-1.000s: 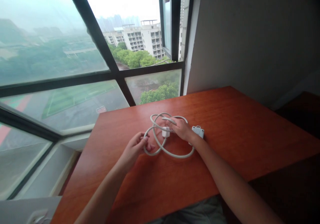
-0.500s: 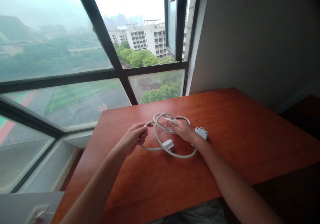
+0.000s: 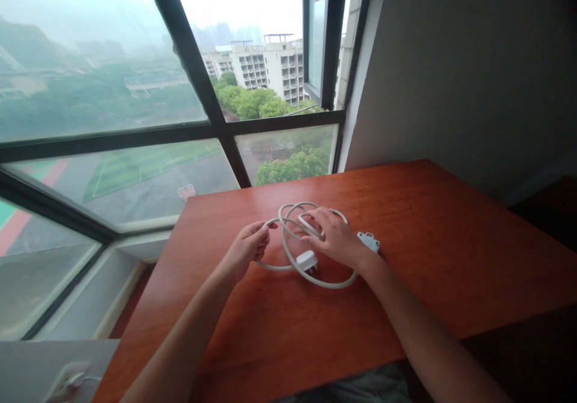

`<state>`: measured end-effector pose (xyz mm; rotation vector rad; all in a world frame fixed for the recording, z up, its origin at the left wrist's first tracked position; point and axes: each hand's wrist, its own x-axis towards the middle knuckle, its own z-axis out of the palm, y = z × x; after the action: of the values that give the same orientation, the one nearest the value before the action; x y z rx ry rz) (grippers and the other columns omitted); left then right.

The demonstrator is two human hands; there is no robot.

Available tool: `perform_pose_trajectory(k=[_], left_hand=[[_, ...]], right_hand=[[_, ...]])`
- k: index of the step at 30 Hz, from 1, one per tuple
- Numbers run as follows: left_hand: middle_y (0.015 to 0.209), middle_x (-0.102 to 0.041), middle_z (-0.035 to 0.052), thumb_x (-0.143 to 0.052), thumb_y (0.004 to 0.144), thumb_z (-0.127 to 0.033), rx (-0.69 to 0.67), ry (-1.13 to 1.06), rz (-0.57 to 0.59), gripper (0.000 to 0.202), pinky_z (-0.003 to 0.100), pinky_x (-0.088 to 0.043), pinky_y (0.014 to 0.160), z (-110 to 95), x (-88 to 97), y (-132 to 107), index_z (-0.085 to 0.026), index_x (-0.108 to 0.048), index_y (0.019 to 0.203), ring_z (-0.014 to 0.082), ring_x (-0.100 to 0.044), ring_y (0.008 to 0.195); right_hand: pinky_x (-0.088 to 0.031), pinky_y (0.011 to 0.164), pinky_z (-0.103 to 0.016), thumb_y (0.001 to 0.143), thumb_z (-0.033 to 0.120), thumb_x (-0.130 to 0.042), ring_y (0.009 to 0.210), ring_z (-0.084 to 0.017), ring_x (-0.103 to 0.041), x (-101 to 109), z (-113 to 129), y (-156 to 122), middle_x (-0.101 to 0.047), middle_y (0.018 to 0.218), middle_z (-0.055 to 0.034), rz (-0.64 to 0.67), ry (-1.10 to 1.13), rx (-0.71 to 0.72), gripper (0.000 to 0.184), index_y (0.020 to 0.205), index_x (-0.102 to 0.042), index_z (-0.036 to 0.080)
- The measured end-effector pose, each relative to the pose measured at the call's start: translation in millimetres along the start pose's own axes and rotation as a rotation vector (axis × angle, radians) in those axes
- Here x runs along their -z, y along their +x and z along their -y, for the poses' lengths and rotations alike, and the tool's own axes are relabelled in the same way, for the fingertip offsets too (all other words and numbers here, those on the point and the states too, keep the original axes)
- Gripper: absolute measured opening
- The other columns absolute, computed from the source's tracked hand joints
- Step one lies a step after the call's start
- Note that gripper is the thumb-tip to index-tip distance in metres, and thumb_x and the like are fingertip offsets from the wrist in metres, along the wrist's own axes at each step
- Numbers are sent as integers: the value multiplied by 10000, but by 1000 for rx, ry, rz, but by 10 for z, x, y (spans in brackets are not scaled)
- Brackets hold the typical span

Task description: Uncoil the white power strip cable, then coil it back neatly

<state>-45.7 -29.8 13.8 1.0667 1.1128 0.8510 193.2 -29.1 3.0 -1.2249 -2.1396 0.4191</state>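
A white extension cord [image 3: 331, 284] lies in loose overlapping loops on the reddish-brown table. My left hand [image 3: 249, 244] pinches a stretch of its cable between thumb and fingers at the left of the coil. Over the right part of the loops is my right hand [image 3: 336, 238], its thumb and fingers apart, with cable running between them; whether they touch it is hard to tell. The white plug [image 3: 307, 261] rests on the table between the hands, pins toward me. Past my right wrist shows a pale block [image 3: 368, 241] with a small loop on its end, partly hidden by the wrist.
The wooden table [image 3: 451, 241] reaches far to the right, along a grey wall [image 3: 460, 72]. Dark-framed windows [image 3: 220, 130] border its far and left sides. A wall socket [image 3: 67, 382] with a plug in it is at lower left.
My right hand's fingers have spread apart from the cable, and the hand has shifted slightly right. My left hand keeps its pinch. The view has moved a little.
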Motion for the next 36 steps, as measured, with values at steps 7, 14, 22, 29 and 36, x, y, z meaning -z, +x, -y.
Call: perform_pose_trajectory(k=[7,14,22,29,36], left_hand=[[578,-260,-86,-612,790,-348,17,-79,-5,277,154,-110,420,11,-15,-23,-129,-571,954,33,-166,446],[579,-275,-85,-607,792,-330,37,-113,-3,283,153,-107,414,31,3,-37,-125,-566,983,32,-170,443],[614,-388,-59,-667,747,-320,14,-114,-28,296,142,-155,414,42,88,-15,-106,-578,932,19,-259,455],[794,-605,44,-676,707,-300,-10,-87,-209,503,152,-234,421,55,142,-6,-104,-532,1147,54,-426,505],[1010,-641,102,-690,702,-312,-257,274,-280,357,274,-475,690,216,121,88,-149,-634,1014,208,-601,865]], right_hand=[[-466,913,-427,827,343,-655,1062,-279,-552,-123,401,-514,-616,1118,-107,-21,-99,64,275,1070,-608,223],[-472,853,-372,956,239,-441,969,-241,-612,-307,372,-708,-679,1073,-111,52,-150,52,269,1157,-612,187],[-471,745,-300,944,304,-468,794,-198,-657,-270,294,-697,-718,881,-57,96,71,-134,235,948,-691,226],[-489,820,-321,928,296,-493,883,-194,-647,-204,322,-688,-703,965,-50,153,153,-112,216,1031,-671,232],[-419,1009,-432,740,270,-729,1186,-278,-477,-278,609,-647,-550,1278,-90,147,26,82,283,1007,-649,217]])
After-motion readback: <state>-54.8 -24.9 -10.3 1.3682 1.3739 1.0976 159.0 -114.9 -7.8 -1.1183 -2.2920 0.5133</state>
